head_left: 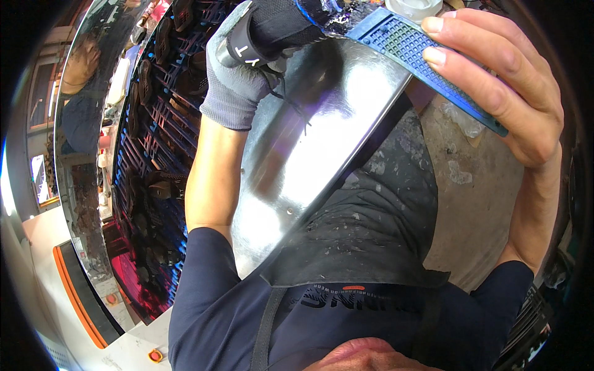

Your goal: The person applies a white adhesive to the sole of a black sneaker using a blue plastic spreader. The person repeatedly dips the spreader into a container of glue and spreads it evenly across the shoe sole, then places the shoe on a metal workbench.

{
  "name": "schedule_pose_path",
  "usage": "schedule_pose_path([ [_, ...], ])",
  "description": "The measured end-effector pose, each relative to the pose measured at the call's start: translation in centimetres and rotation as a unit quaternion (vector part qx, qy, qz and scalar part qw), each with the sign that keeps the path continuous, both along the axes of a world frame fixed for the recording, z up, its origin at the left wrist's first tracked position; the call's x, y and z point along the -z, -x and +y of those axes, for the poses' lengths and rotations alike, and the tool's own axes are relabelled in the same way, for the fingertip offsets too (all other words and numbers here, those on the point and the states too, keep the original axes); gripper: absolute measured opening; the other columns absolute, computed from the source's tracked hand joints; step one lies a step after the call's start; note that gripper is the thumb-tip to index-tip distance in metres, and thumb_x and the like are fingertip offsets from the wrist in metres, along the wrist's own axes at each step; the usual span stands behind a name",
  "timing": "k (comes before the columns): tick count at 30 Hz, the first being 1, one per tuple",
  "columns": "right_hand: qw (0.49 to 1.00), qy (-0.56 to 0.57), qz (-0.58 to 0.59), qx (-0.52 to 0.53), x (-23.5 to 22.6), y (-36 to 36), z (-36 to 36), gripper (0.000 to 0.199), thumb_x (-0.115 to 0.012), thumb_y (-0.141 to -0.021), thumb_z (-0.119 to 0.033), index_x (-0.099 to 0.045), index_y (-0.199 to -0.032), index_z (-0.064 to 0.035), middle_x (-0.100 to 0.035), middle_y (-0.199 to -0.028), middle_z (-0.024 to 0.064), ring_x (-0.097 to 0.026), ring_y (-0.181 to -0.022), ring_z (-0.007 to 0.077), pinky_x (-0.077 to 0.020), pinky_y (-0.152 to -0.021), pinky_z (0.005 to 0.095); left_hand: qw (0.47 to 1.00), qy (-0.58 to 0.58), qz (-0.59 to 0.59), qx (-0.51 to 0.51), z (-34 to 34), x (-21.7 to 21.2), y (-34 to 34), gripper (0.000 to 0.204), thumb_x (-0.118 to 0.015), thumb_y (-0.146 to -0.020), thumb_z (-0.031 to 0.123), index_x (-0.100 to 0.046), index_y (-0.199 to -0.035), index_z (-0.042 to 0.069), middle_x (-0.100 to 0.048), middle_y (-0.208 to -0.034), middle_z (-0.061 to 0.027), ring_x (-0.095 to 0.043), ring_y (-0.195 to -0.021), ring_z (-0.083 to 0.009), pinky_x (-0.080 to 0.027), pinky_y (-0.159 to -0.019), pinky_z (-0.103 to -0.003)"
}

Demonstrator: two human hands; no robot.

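Note:
A grey knitted glove covers my left hand point(230, 80), which is closed around a black shoe upper point(286, 26) near the top of the view. A white-marked pull tab and a loose black lace hang by that hand. The toe end of the upper is cut off by the top edge. In my bare right hand point(510, 74) is a blue shoe sole point(396, 44) with a grid-textured face. Its far end meets or overlaps the upper's edge; I cannot tell whether they touch. The fingers press on the sole's face, and the thumb is hidden behind it.
Below my hands is a shiny metal worktop point(291, 167). A white round pot point(414, 7) stands beyond the sole. On the left runs a rack point(151, 123) carrying several dark shoe parts. A red button point(155, 355) sits at lower left.

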State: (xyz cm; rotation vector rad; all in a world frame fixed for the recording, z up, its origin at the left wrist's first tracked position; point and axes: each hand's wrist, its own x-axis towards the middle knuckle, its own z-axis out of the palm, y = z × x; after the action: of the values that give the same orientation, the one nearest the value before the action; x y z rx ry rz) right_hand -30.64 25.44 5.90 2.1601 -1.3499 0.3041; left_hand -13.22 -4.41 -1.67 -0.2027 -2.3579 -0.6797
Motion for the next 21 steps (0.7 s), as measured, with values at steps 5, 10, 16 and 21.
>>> schedule_pose_path([
  [5, 1.000, -0.006, 0.010, 0.000, 0.3, 0.1, -0.1, 0.047, -0.083, -0.077, -0.015, -0.071, -0.119, 0.0039, -0.072, -0.119, 0.0221, -0.070, -0.113, 0.0401, -0.0614, -0.091, 0.0420, 0.992, -0.118, -0.038, 0.011, -0.3, 0.6, -0.2, 0.058, -0.064, -0.091, 0.028, -0.055, -0.139, -0.004, -0.065, -0.127, -0.0256, -0.070, -0.098, -0.0254, -0.055, -0.078, -0.032],
  [10, 0.999, -0.034, -0.040, 0.009, 1.4, 1.2, -0.8, 0.042, -0.077, -0.080, -0.012, -0.071, -0.119, 0.0035, -0.072, -0.116, 0.0239, -0.071, -0.112, 0.0390, -0.0616, -0.089, 0.0397, 0.927, -0.359, -0.099, 0.044, -1.3, 1.8, -1.0, 0.063, -0.059, -0.095, 0.037, -0.051, -0.143, -0.003, -0.061, -0.131, -0.0297, -0.069, -0.096, -0.0248, -0.053, -0.073, -0.031],
  [16, 0.740, 0.064, -0.670, -0.017, 7.1, 1.7, -3.0, 0.027, -0.070, -0.097, -0.005, -0.074, -0.122, -0.0015, -0.077, -0.112, 0.0156, -0.074, -0.099, 0.0275, -0.0584, -0.089, 0.0335, 0.857, -0.504, -0.100, 0.052, -1.2, 4.8, -1.8, 0.067, -0.059, -0.099, 0.043, -0.049, -0.147, -0.003, -0.061, -0.136, -0.0275, -0.066, -0.105, -0.0245, -0.052, -0.081, -0.033],
  [21, 0.653, 0.167, -0.728, 0.128, 11.9, -4.1, -5.4, 0.023, -0.077, -0.091, -0.011, -0.075, -0.111, 0.0016, -0.075, -0.097, 0.0116, -0.069, -0.082, 0.0175, -0.0563, -0.076, 0.0337, 0.970, 0.016, -0.219, -0.104, -2.3, 13.3, -4.1, 0.072, -0.060, -0.103, 0.036, -0.030, -0.162, 0.008, -0.041, -0.159, -0.0123, -0.039, -0.145, -0.0234, -0.036, -0.120, -0.041],
])
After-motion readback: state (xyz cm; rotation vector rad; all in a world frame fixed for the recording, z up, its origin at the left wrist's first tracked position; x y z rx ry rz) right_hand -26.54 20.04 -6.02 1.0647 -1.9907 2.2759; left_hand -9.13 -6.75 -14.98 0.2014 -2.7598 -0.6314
